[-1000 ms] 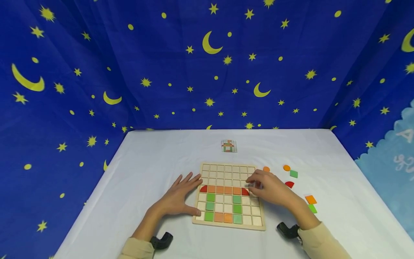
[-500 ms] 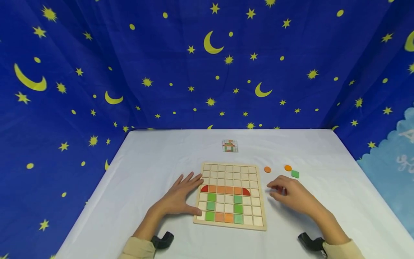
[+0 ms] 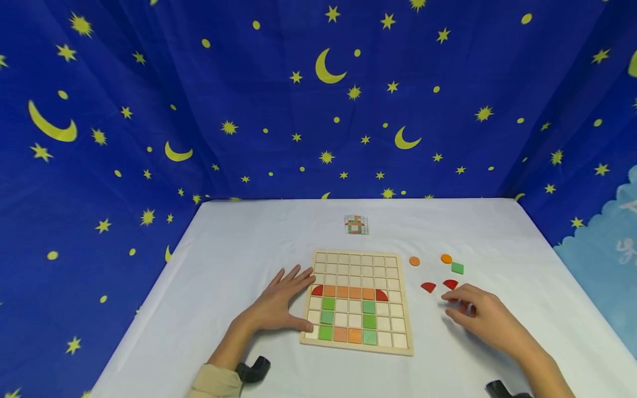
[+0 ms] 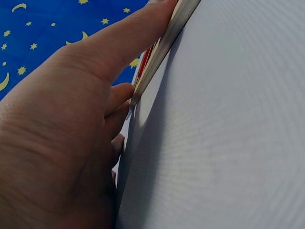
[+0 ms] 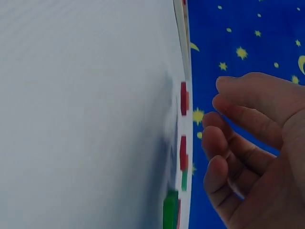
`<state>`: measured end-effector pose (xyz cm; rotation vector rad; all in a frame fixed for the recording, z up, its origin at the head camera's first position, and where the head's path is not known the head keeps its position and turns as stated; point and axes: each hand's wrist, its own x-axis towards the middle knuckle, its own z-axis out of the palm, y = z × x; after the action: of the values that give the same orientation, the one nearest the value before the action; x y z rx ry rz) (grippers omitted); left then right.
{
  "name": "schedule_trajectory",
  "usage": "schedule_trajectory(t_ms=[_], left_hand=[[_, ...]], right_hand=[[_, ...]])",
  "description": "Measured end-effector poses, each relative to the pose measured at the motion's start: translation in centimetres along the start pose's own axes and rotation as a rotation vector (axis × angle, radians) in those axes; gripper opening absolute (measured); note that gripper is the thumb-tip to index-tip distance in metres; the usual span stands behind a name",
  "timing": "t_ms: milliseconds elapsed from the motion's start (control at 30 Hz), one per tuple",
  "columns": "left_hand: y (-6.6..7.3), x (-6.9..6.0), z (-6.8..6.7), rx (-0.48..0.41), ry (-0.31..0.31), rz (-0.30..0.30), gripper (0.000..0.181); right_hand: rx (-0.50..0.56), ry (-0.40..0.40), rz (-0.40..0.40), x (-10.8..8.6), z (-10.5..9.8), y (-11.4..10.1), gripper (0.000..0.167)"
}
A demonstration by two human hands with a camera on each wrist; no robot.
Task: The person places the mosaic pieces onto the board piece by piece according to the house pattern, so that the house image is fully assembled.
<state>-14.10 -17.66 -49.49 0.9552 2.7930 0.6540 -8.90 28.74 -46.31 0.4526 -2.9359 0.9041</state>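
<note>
In the head view a square wooden grid board (image 3: 356, 252) lies on the white table. Some of its cells hold green and orange square tiles, with a red quarter-round tile (image 3: 317, 291) at the left and another red quarter-round tile (image 3: 381, 296) at the right of the orange row. My left hand (image 3: 278, 301) rests along the board's left edge, fingers spread, thumb on its lower left corner. My right hand (image 3: 485, 315) hovers right of the board, fingers loosely bent and holding nothing. Just beyond its fingertips lie two loose red quarter-round tiles (image 3: 428, 287).
Two orange round tiles (image 3: 414, 261) and a green square tile (image 3: 457, 268) lie right of the board. A small pattern card (image 3: 356, 225) sits behind it. In the right wrist view a green tile (image 5: 170, 210) stands out near the hand. Blue star-patterned cloth (image 3: 278, 99) surrounds the table.
My right hand has moved from the board's right side out to the right, uncovering a loose red quarter-round tile. The orange and green tiles farther right are now hidden. My left hand has stayed put.
</note>
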Motion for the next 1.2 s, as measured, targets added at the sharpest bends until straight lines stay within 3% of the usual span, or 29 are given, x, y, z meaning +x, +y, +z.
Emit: schedule_trajectory(t_ms=[267,500,867,1200], left_hand=[[0.1,-0.1,-0.1,-0.022,0.003,0.000,0.111],[0.1,-0.2,-0.1,-0.019,0.005,0.005,0.111],[0.1,-0.1,-0.1,-0.010,0.007,0.003,0.111],[0.0,0.0,0.1,0.002,0.002,-0.008,0.111]], right_hand=[[-0.028,0.041,0.055,-2.1,-0.9,1.7,0.022],[-0.051,0.105,0.054,-4.0,-1.5,3.1,0.026],[-0.107,0.006,0.239,-5.5,-2.5,4.7,0.034],[-0.080,-0.014,0.223,-4.8,-1.6,4.5,0.047]])
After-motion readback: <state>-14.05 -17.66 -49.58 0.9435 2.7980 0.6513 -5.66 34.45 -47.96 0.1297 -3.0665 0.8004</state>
